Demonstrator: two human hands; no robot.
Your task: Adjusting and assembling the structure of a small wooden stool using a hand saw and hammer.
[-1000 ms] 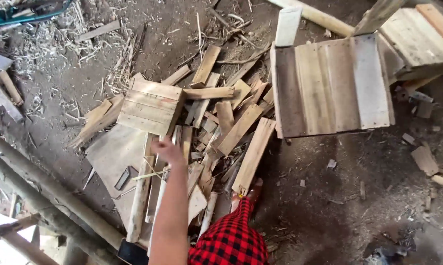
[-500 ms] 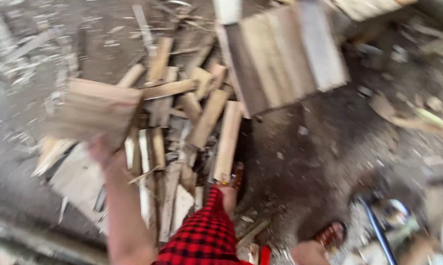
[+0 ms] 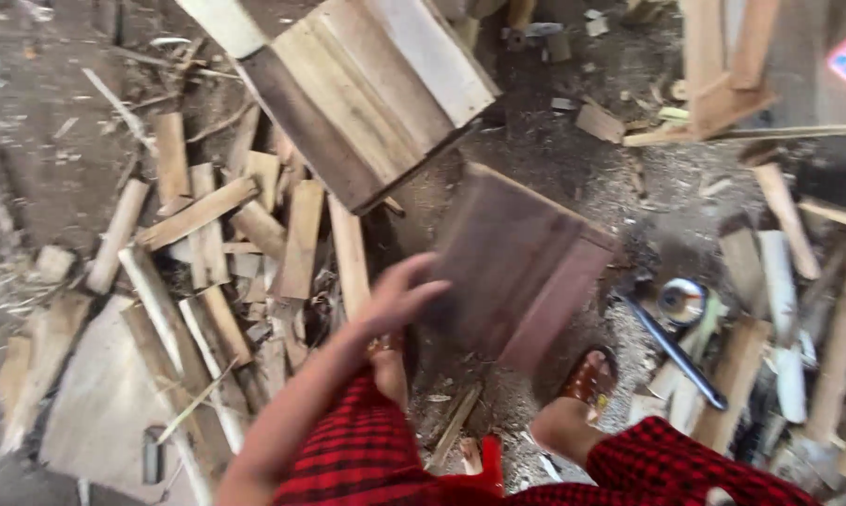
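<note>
Head view, looking down at a dirt floor [image 3: 554, 169]. The left hand [image 3: 399, 300] is extended with its fingers [image 3: 421, 281] spread and loosely curved; it grips nothing, and the fingertips lie at the near left edge of a dark reddish-brown wooden board [image 3: 521, 267], though motion blur prevents saying whether they touch it. The board is just beyond and to the right of the hand, tilted, its right edge showing as a lighter strip. Left of the hand lies a heap of short wooden offcuts [image 3: 226, 244], strewn at all angles on the floor. Beyond the hand, past the board, stands a panel of pale and dark planks [image 3: 366, 84] joined side by side and set diagonally. Right of the hand, past the board, are a dark metal bar [image 3: 676, 349], a small round tin [image 3: 682, 300] and further pale sticks [image 3: 779, 300]. Below the hand are red-and-black checked cloth [image 3: 366, 459] over the knees and a foot in a brown sandal [image 3: 587, 379]. The right hand is out of frame.
</note>
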